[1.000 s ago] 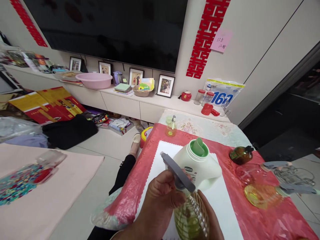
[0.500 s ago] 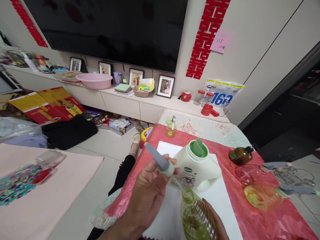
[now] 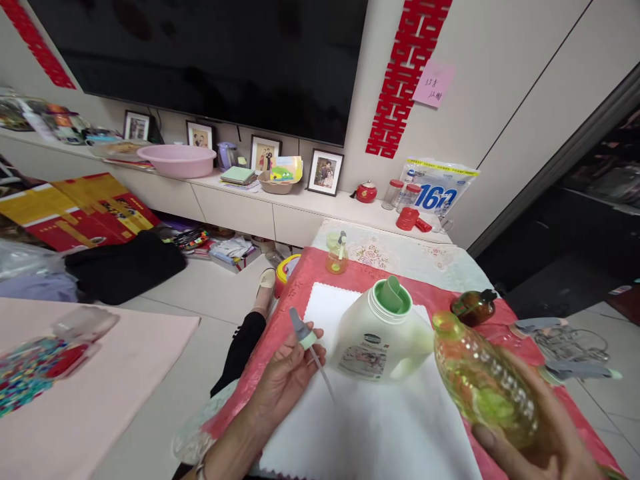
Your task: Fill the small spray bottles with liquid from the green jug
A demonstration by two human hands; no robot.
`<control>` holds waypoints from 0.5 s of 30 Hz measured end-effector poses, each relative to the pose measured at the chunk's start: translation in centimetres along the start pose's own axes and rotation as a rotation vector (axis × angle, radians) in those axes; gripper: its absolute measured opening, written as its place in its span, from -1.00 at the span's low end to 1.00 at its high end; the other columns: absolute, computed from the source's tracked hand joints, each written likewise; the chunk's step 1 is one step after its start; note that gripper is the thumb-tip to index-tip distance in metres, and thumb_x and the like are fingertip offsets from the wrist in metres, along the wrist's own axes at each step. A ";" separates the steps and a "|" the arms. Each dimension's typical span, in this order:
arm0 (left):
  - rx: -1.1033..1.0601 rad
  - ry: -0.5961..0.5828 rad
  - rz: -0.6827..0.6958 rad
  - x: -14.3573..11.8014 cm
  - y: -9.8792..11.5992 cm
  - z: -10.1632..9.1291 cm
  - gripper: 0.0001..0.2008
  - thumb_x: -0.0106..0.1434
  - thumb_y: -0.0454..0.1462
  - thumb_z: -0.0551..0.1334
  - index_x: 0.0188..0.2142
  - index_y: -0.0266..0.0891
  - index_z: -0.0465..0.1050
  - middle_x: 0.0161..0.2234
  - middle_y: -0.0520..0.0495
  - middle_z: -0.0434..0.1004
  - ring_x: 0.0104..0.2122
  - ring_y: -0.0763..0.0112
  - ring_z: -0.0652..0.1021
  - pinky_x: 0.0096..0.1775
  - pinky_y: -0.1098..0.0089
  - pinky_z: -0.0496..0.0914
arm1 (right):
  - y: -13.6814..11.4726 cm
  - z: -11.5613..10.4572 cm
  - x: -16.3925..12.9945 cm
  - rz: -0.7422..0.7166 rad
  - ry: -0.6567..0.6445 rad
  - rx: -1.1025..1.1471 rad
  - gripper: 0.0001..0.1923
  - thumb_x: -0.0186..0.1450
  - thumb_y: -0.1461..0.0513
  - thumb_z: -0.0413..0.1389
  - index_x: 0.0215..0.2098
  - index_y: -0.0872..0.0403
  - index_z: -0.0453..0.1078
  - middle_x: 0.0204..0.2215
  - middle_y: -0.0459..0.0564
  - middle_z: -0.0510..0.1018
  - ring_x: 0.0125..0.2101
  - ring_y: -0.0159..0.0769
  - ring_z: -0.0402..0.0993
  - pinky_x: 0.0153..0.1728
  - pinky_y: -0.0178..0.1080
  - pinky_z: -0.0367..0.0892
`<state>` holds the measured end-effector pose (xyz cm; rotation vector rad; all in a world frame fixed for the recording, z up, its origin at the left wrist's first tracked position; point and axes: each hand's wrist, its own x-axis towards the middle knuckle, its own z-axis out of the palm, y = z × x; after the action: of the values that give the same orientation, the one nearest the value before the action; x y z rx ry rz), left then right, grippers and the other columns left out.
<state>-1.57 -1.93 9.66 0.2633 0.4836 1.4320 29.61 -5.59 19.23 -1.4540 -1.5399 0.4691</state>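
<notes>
My left hand (image 3: 283, 383) holds a grey spray pump head (image 3: 301, 330) with its thin dip tube pointing down over the white mat (image 3: 370, 427). My right hand (image 3: 540, 447) grips a clear ribbed bottle (image 3: 483, 380) of yellow-green liquid, uncapped and tilted with its neck toward the upper left. A white jug with a green cap (image 3: 380, 330) lies on the mat between both hands, close to the bottle's mouth.
The table has a red cloth (image 3: 295, 303). On it are a small spray bottle (image 3: 337, 253) at the far end, a brown bottle (image 3: 473, 307) lying on its side, and grey pump heads (image 3: 560, 370) at the right. A low cabinet (image 3: 240, 207) runs along the wall.
The pump head came off the ribbed bottle: my left hand lifted it out and moved it left. My right hand swung the open bottle to the right and tilted it.
</notes>
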 end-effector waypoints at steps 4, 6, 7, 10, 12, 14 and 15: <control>-0.022 -0.059 -0.089 0.3 -2.1 -3.5 -0.53 -0.03 -0.25 0.59 -0.10 -0.14 0.59 -0.12 -0.04 0.64 -0.23 0.32 0.64 -0.13 0.30 0.51 | -1.8 -1.1 4.0 -0.188 0.003 -0.231 -0.19 0.22 -0.18 0.25 0.33 -0.08 0.23 0.21 -0.01 0.33 0.17 0.00 0.34 -0.02 -0.16 0.50; -0.017 -0.081 -0.121 0.5 -2.7 -4.6 -0.51 -0.04 -0.25 0.60 -0.09 -0.15 0.59 -0.12 -0.04 0.63 -0.21 0.32 0.63 -0.11 0.29 0.50 | -2.4 -1.4 5.5 -0.304 -0.032 -0.290 -0.23 0.26 -0.18 0.23 0.33 -0.10 0.22 0.19 -0.01 0.34 0.14 -0.05 0.35 0.05 -0.11 0.45; -0.012 -0.089 -0.136 0.7 -2.8 -5.0 -0.51 -0.04 -0.25 0.60 -0.09 -0.16 0.59 -0.11 -0.04 0.63 -0.21 0.32 0.63 -0.11 0.30 0.49 | -2.7 -1.6 6.1 -0.354 -0.054 -0.320 -0.24 0.28 -0.18 0.21 0.33 -0.10 0.22 0.18 -0.01 0.34 0.13 -0.06 0.35 0.06 -0.09 0.43; 0.003 -0.106 -0.167 1.0 -2.9 -5.4 -0.52 -0.04 -0.24 0.60 -0.10 -0.16 0.60 -0.12 -0.04 0.62 -0.21 0.33 0.63 -0.12 0.31 0.48 | -3.5 -2.0 7.7 -0.470 -0.099 -0.416 -0.27 0.31 -0.19 0.18 0.32 -0.09 0.21 0.17 0.00 0.34 0.11 -0.06 0.35 0.09 -0.02 0.38; 0.011 -0.112 -0.172 1.1 -2.8 -5.2 -0.53 -0.03 -0.24 0.59 -0.11 -0.15 0.60 -0.12 -0.04 0.62 -0.22 0.34 0.63 -0.12 0.32 0.48 | -4.2 -2.2 8.5 -0.535 -0.133 -0.463 -0.31 0.34 -0.17 0.15 0.31 -0.10 0.20 0.17 0.01 0.33 0.12 -0.05 0.34 0.09 0.01 0.37; 0.019 -0.109 -0.172 1.1 -2.8 -5.0 -0.54 -0.03 -0.25 0.59 -0.11 -0.14 0.61 -0.12 -0.04 0.62 -0.23 0.36 0.63 -0.13 0.34 0.47 | -4.8 -2.5 9.2 -0.591 -0.168 -0.493 -0.35 0.36 -0.13 0.13 0.31 -0.10 0.19 0.16 0.01 0.34 0.12 -0.05 0.34 0.06 0.02 0.37; 0.023 -0.109 -0.175 1.1 -2.8 -4.9 -0.55 -0.03 -0.25 0.59 -0.12 -0.14 0.61 -0.13 -0.04 0.63 -0.23 0.36 0.63 -0.14 0.35 0.47 | -5.2 -2.7 9.5 -0.617 -0.180 -0.507 -0.37 0.37 -0.12 0.12 0.30 -0.09 0.19 0.16 0.02 0.34 0.11 -0.06 0.34 0.05 0.01 0.38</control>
<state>-1.34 -1.80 3.96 0.3080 0.4239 1.2359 30.17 1.16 28.03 -1.2144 -2.2505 -0.1810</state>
